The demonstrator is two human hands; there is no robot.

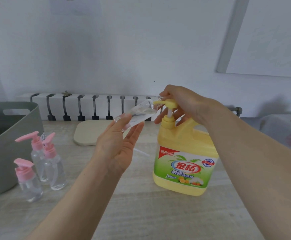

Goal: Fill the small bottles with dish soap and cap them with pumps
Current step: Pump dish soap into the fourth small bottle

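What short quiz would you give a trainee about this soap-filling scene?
1. How many pink-pump bottles stand beside the grey basket?
2. The right hand grips: A the pump of the soap jug; B the basket; C a sponge.
3. True or false: the left hand holds the clear bottle upright.
Key: 1 three; 2 A; 3 false, it is tilted toward the pump.

Two bare hands on show: the left hand [117,146] and the right hand [181,104], both slim and long-fingered. The left forearm [82,196] and the right forearm [245,144] come in bare too, uncovered to the edge of view. Longish, neat nails on the left hand.
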